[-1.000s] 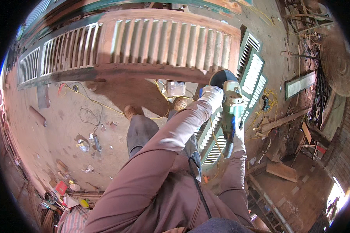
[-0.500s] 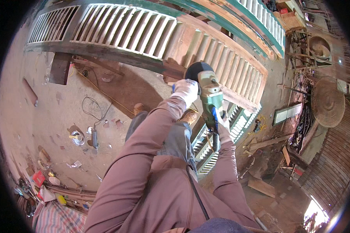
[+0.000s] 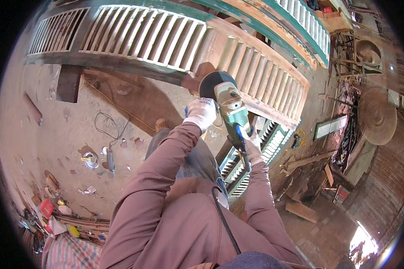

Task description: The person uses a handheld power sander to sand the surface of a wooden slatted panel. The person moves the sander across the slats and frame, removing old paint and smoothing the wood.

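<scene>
Both of my gloved hands hold a green angle grinder [image 3: 232,105] with a round black disc at its far end. My left hand [image 3: 202,112] is closed at its side, by the disc; the side handle itself is hidden. Round the rear body my right hand [image 3: 250,142] is wrapped. The disc lies over the near edge of a louvred wooden shutter [image 3: 220,33], where bare wood meets the dark green painted rail. Bare brown wood shows on the shutter's right part, while its left slats look pale and worn. Whether the disc touches the wood I cannot tell.
Another green louvred shutter [image 3: 274,141] stands low beside my legs. A corded tool [image 3: 111,161] and a metal tin [image 3: 90,160] sit on the dusty floor at left. Wood scraps and a round woven basket [image 3: 378,115] are at right. A black cord [image 3: 226,219] crosses my body.
The grinder has shifted left along the shutter's near edge, its disc now toward the green rail. Both hands moved left with it and kept their grip.
</scene>
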